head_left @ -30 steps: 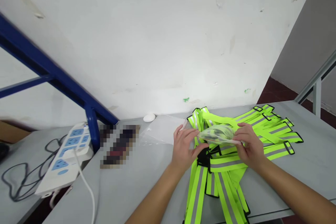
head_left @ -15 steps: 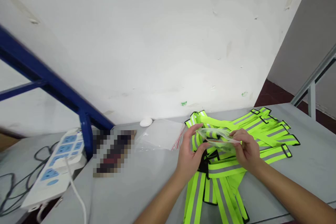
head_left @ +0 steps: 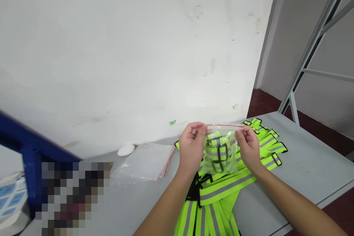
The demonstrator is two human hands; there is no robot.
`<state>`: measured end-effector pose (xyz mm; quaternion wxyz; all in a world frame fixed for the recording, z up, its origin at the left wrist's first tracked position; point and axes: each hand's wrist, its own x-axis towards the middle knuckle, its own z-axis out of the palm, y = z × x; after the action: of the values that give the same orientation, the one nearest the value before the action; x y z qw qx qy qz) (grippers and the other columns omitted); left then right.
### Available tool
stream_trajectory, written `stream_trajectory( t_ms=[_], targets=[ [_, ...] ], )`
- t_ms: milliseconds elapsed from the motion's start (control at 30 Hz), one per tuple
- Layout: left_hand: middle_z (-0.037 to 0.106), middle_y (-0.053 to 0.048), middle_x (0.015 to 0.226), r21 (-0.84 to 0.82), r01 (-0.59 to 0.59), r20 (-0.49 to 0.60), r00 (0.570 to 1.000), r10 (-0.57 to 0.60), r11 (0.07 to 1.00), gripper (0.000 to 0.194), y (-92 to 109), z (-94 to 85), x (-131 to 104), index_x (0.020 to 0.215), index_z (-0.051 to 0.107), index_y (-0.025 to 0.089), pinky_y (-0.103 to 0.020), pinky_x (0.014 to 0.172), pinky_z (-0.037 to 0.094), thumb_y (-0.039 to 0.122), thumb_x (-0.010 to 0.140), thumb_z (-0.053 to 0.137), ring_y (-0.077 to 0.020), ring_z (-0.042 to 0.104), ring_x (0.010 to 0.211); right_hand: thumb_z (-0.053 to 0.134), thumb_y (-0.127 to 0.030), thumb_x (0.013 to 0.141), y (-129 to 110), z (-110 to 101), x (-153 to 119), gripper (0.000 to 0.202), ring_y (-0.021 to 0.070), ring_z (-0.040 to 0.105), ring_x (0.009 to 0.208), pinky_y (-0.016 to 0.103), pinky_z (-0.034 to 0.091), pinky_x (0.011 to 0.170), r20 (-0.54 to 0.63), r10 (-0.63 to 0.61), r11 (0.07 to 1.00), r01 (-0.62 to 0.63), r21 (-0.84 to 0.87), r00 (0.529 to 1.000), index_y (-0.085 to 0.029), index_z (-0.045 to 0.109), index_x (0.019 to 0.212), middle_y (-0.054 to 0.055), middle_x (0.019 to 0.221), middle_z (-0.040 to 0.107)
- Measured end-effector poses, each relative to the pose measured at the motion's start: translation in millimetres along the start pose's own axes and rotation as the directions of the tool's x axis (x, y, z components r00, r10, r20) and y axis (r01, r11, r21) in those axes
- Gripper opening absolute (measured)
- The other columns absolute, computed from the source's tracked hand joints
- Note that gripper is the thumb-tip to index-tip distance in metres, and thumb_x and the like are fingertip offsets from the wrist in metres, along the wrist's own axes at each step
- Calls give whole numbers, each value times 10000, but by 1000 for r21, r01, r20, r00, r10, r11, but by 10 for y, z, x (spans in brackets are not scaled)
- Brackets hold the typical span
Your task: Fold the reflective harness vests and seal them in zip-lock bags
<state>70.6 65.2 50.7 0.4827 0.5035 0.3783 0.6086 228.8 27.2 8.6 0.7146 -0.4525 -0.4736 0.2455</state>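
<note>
A clear zip-lock bag [head_left: 220, 169] hangs upright between my hands, its red zip line running along the top. Inside it sits a rolled neon-yellow reflective strap [head_left: 217, 153] with a grey stripe and black buckles. My left hand [head_left: 193, 145] pinches the bag's top left corner between thumb and fingers. At the top right corner, my right hand [head_left: 249, 145] is closed on the bag in the same way. Below and behind the bag lies a pile of neon-yellow reflective straps [head_left: 226, 188] with black-edged ends and buckles, partly covered by the bag and my hands.
Flat clear zip-lock bags [head_left: 146, 162] lie left of the straps on the grey table [head_left: 132, 206], beside a white oval object [head_left: 126, 150]. A blue metal frame [head_left: 33, 155] and a white power strip [head_left: 12, 201] stand at the left. The white wall [head_left: 124, 62] rises behind.
The bag was tilted, its opening held loosely; now it hangs upright, stretched between both hands, the rolled strap showing inside. The head view has shifted to the right.
</note>
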Motion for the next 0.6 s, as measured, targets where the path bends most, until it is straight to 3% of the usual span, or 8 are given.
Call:
stream_trajectory(
  t_ms=[167, 367, 600],
  targets=[
    [630, 16, 689, -44, 149, -55, 987, -151, 988, 312, -225, -7, 77, 868, 551, 186, -208, 550, 454, 422, 737, 707, -131, 618, 660, 666, -494, 794, 36, -28, 113, 315, 87, 405, 451, 214, 334, 424, 115, 200, 976, -208, 68, 973, -211, 529, 791, -70, 552, 459],
    [594, 27, 676, 157, 55, -84, 996, -42, 986, 227, -395, -65, 111, 875, 545, 197, -215, 587, 443, 399, 807, 625, -124, 600, 655, 652, -474, 814, 175, -22, 121, 282, 103, 470, 507, 234, 419, 497, 178, 243, 960, -262, 95, 954, -209, 557, 800, -58, 576, 497],
    [643, -46, 961, 329, -30, -40, 998, 45, 944, 236, -258, -100, 109, 946, 551, 207, -320, 800, 496, 431, 871, 534, -187, 628, 923, 651, -454, 822, 144, -66, 131, 278, 116, 475, 546, 245, 400, 525, 231, 190, 980, -200, 19, 954, -204, 557, 745, -36, 595, 519]
  ],
)
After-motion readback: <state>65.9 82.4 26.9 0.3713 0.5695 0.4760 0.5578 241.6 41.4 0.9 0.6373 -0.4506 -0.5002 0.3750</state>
